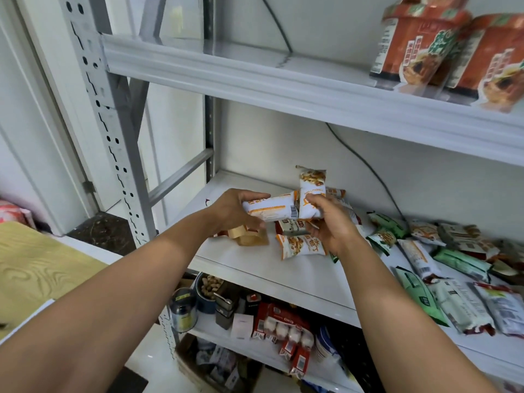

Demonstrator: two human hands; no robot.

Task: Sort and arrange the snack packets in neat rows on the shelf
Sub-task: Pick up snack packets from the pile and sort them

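So all you really get of the person is two arms, bare the whole way up to the frame edge. The left forearm looks chunky and wide near the bottom, wide-angle lens and all, then narrows to the wrist and the left hand. The right forearm is the same deal, tapering into the right hand, which shows its back and knuckles. It all goes a bit soft-focus near the edges.

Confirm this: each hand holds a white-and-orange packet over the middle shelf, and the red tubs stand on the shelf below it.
No: in the head view the red tubs stand on the shelf above. The left hand and right hand do each hold a white-and-orange packet over the middle shelf.
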